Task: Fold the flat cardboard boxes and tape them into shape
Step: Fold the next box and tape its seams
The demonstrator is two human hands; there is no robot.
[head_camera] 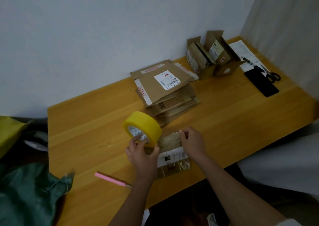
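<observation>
A yellow tape roll is tilted above the wooden table, gripped by my left hand with fingers in its core. A strip of clear tape stretches rightward from the roll to my right hand, which pinches its free end. Under the strip sits a small folded cardboard box with a white label, partly covered by both hands. Behind it lies a stack of flat cardboard boxes.
Two folded boxes stand open at the back right. Scissors, a black phone, a pen and papers lie at the far right. A pink knife rests near the front edge. A green sack sits at the left.
</observation>
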